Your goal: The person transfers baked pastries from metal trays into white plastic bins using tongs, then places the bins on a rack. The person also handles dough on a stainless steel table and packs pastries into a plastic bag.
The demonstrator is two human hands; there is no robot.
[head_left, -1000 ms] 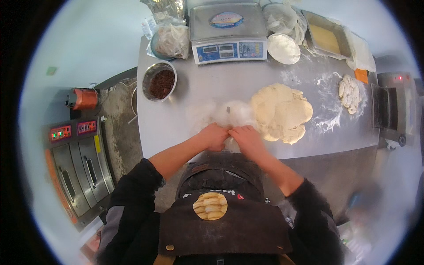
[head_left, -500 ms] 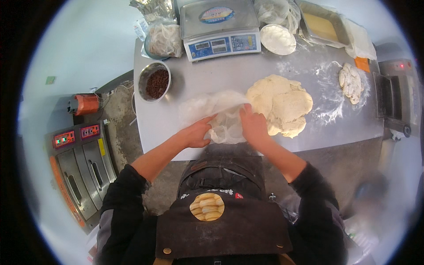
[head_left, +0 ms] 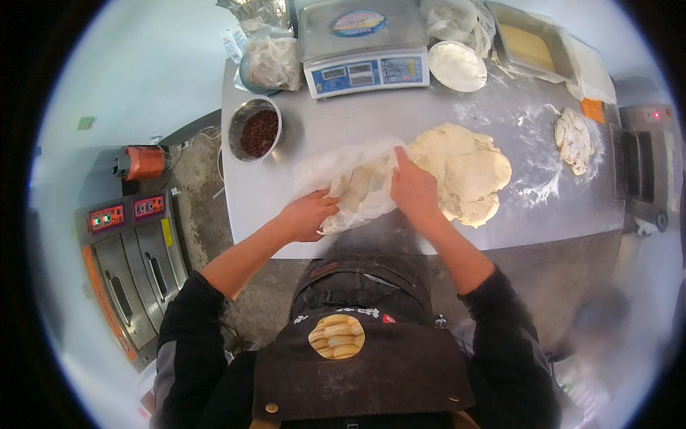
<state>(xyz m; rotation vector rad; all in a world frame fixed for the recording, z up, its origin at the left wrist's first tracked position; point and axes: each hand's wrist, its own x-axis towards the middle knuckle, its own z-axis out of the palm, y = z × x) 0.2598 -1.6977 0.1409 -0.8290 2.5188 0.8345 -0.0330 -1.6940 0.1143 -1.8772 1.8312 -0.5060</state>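
Note:
A translucent plastic bag [head_left: 361,154] lies crumpled near the table's front edge, spread between my hands. My left hand [head_left: 307,216] has its fingers closed on the bag's near left part. At its right side, my right hand [head_left: 416,187] pinches the raised edge with thumb and fingers. Through the opened-out plastic the grey tabletop shows. Just beyond my right hand, to its right, rests a large, pale, lumpy mass of dough [head_left: 468,168]; it seems to lie very close to the bag's edge.
A steel bowl [head_left: 236,139] of dark brown bits stands left. Along the back are a digital scale [head_left: 368,71], a white bowl of flour [head_left: 457,66] and a metal pan [head_left: 532,46]. A floured dough piece [head_left: 574,143] lies right. An oven [head_left: 136,279] stands at left.
Both hands have raised and spread the plastic bag; its right edge sits farther from me now. My left hand has shifted slightly left, and the whole view has tilted a little.

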